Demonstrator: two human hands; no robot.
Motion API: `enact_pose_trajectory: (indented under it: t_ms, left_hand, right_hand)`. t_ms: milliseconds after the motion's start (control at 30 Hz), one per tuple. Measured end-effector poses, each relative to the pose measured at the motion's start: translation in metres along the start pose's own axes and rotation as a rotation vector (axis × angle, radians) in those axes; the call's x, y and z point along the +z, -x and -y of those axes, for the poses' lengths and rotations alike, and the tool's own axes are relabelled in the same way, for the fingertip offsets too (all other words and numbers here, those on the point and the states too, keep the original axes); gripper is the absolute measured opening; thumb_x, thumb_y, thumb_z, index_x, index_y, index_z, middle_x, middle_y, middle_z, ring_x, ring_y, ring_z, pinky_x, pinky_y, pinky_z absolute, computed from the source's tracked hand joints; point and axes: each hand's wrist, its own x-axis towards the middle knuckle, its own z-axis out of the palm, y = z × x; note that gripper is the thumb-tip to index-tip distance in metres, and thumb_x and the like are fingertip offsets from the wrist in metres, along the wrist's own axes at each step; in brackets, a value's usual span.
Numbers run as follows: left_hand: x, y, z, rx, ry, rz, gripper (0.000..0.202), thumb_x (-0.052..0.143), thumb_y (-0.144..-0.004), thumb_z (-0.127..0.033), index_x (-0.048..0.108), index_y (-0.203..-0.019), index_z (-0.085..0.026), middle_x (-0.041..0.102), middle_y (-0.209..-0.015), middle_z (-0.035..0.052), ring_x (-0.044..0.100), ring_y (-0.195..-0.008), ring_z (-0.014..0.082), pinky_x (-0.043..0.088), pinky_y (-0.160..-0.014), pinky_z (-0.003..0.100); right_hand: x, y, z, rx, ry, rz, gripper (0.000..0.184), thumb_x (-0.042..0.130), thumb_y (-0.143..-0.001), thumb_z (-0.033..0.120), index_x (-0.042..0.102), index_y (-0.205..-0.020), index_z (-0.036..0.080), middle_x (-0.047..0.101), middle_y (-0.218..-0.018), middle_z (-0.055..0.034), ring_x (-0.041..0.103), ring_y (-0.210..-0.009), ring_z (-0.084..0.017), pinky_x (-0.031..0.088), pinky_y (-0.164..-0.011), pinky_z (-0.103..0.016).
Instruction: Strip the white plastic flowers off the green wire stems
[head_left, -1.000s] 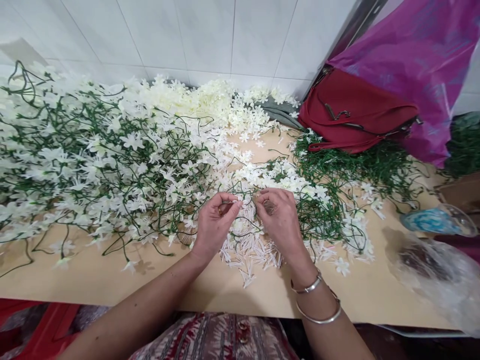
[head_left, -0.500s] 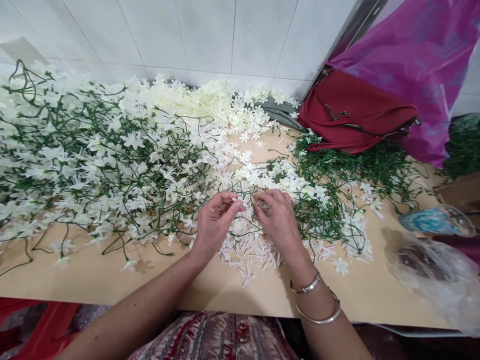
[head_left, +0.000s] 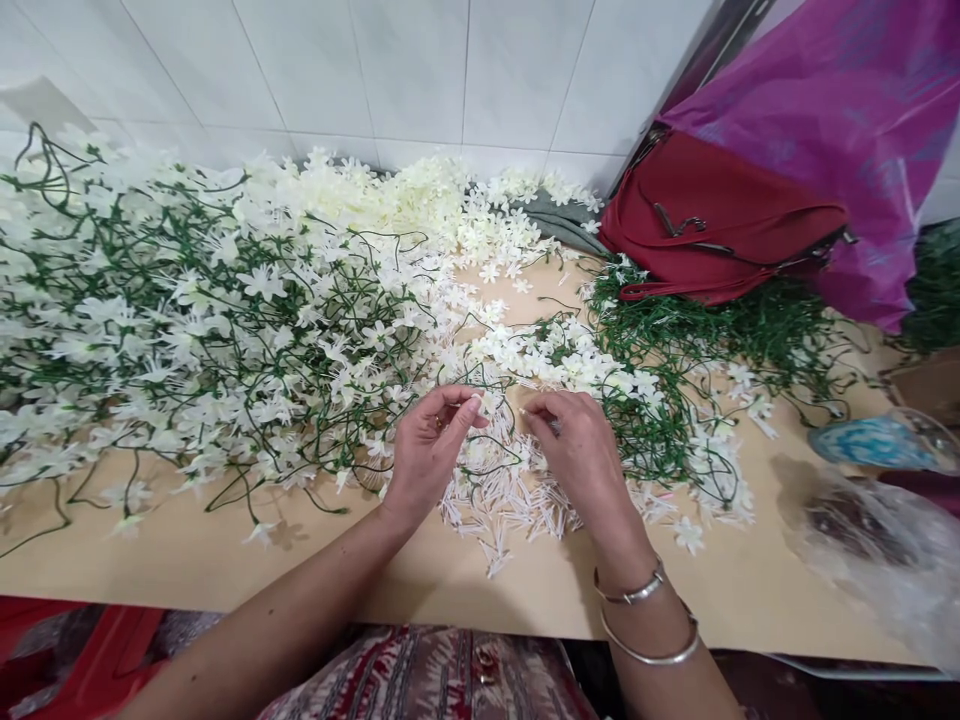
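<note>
In the middle of the head view, my left hand (head_left: 431,440) pinches a small white artificial flower (head_left: 487,403) between thumb and forefinger. To its right is my right hand (head_left: 577,445), fingertips pressed together; a tiny pale bit shows at their tips, too small to name. A short gap parts the two hands. Beneath them lies a heap of thin white sticks (head_left: 495,525), like flower stamens. White petal heads (head_left: 585,360) lie just beyond my hands. Green wire stems (head_left: 652,440) are tangled beside my right hand.
A large pile of white flowers on green stems (head_left: 187,320) covers the left side. Loose cream petals (head_left: 420,190) lie along the tiled wall. At right are a red bag (head_left: 720,220), a purple plastic sheet (head_left: 847,120), a blue-white cup-like object (head_left: 870,442) and a clear plastic bag (head_left: 892,560).
My right hand has moved a little to the right, away from my left hand, widening the gap. My left hand stays almost still, with the white flower in its pinch.
</note>
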Motion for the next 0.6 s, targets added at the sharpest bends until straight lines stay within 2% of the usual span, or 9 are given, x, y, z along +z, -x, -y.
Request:
enact_pose_trajectory:
  t_ms: [100, 200, 367, 467, 600]
  left_hand:
    - [0.0, 0.0, -0.001, 0.006, -0.024, -0.01, 0.016, 0.072, -0.093, -0.034, 0.071, -0.1, -0.019, 0.074, -0.086, 0.0013, 0.075, -0.08, 0.0156, 0.055, -0.073, 0.024]
    - [0.002, 0.0, -0.001, -0.011, -0.016, -0.018, 0.017, 0.073, -0.093, -0.036, 0.071, -0.098, -0.019, 0.074, -0.084, 0.0004, 0.076, -0.082, 0.0165, 0.055, -0.074, 0.025]
    - [0.003, -0.001, -0.002, -0.03, 0.014, -0.018, 0.016, 0.073, -0.093, -0.035, 0.071, -0.097, -0.019, 0.075, -0.081, 0.0003, 0.075, -0.08, 0.0151, 0.056, -0.074, 0.024]
    - [0.003, -0.001, -0.002, -0.017, 0.024, 0.005, 0.015, 0.072, -0.093, -0.033, 0.071, -0.096, -0.019, 0.075, -0.08, 0.0006, 0.071, -0.077, 0.0137, 0.056, -0.075, 0.025]
    - [0.004, 0.0, 0.001, 0.006, 0.031, 0.059, 0.013, 0.072, -0.093, -0.031, 0.073, -0.095, -0.018, 0.073, -0.084, 0.0023, 0.069, -0.079, 0.0146, 0.057, -0.078, 0.027]
  right_hand:
    - [-0.002, -0.002, 0.002, 0.001, -0.069, -0.132, 0.011, 0.061, -0.094, 0.021, 0.069, -0.087, 0.023, 0.074, -0.091, -0.0054, 0.061, -0.091, -0.027, 0.046, -0.086, -0.044]
    - [-0.004, -0.002, 0.012, 0.012, -0.236, -0.236, 0.008, 0.063, -0.095, 0.025, 0.07, -0.091, 0.024, 0.073, -0.092, -0.0041, 0.065, -0.091, -0.024, 0.049, -0.087, -0.042]
    - [0.002, 0.005, 0.036, 0.081, -0.621, -0.1, 0.003, 0.068, -0.093, 0.024, 0.07, -0.091, 0.024, 0.073, -0.091, -0.0023, 0.067, -0.088, -0.019, 0.052, -0.082, -0.034]
    - [0.011, 0.006, 0.044, 0.167, -0.693, -0.067, 0.006, 0.07, -0.089, 0.022, 0.068, -0.083, 0.023, 0.072, -0.083, -0.0009, 0.065, -0.079, -0.017, 0.051, -0.077, -0.032]
    - [0.018, 0.005, 0.045, 0.272, -0.742, -0.105, 0.012, 0.073, -0.084, 0.023, 0.062, -0.079, 0.023, 0.065, -0.074, 0.001, 0.061, -0.072, -0.016, 0.05, -0.069, -0.031]
